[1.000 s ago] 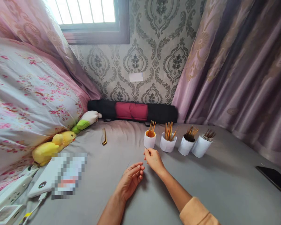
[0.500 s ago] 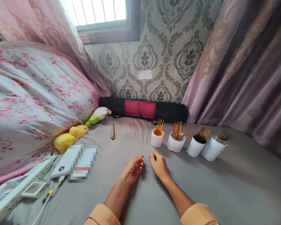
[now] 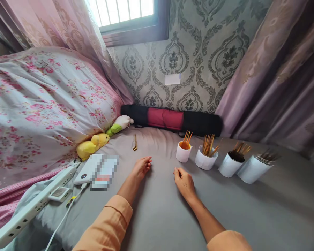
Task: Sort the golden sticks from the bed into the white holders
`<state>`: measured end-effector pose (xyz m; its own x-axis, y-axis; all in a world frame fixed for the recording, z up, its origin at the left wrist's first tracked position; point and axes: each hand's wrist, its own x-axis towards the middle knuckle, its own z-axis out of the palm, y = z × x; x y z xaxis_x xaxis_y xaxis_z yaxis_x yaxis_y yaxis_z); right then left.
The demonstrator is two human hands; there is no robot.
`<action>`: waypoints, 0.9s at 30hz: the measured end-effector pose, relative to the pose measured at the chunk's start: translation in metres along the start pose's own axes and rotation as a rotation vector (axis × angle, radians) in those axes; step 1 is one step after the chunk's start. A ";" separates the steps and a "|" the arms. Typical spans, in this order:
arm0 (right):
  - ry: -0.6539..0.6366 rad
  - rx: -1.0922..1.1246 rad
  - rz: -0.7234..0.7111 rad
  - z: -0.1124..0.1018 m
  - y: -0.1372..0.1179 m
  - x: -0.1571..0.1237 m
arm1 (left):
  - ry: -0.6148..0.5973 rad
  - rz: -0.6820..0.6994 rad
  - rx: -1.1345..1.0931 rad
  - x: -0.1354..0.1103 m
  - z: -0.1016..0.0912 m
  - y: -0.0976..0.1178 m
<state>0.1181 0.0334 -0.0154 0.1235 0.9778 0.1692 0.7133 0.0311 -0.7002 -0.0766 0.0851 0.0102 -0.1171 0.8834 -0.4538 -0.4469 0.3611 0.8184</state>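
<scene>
the left hand (image 3: 142,167) curls left of the orange-lined cup (image 3: 183,156), the right hand (image 3: 184,182) curls in front; i cannot tell if either grips anything.

Beyond the far edge of the grey sheet (image 3: 157,216), I see a wall (image 3: 151,82) papered in ornate grey damask. Above that edge's left part, a barred window (image 3: 125,10) glows white. A patterned pink curtain (image 3: 54,28) hangs near the far left corner, a mauve curtain (image 3: 251,83) toward the right.
</scene>
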 end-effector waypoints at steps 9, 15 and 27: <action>-0.003 -0.019 0.003 -0.003 -0.003 -0.002 | 0.100 0.106 0.158 0.022 -0.014 0.031; 0.008 -0.035 0.007 -0.003 -0.004 -0.002 | 0.198 0.179 0.310 0.034 -0.022 0.048; 0.006 -0.033 -0.001 -0.002 -0.002 -0.001 | 0.360 0.298 0.717 0.060 -0.047 0.071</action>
<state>0.1180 0.0315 -0.0125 0.1269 0.9765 0.1739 0.7361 0.0248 -0.6765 -0.1568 0.1493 0.0245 -0.4691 0.8668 -0.1692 0.3017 0.3374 0.8917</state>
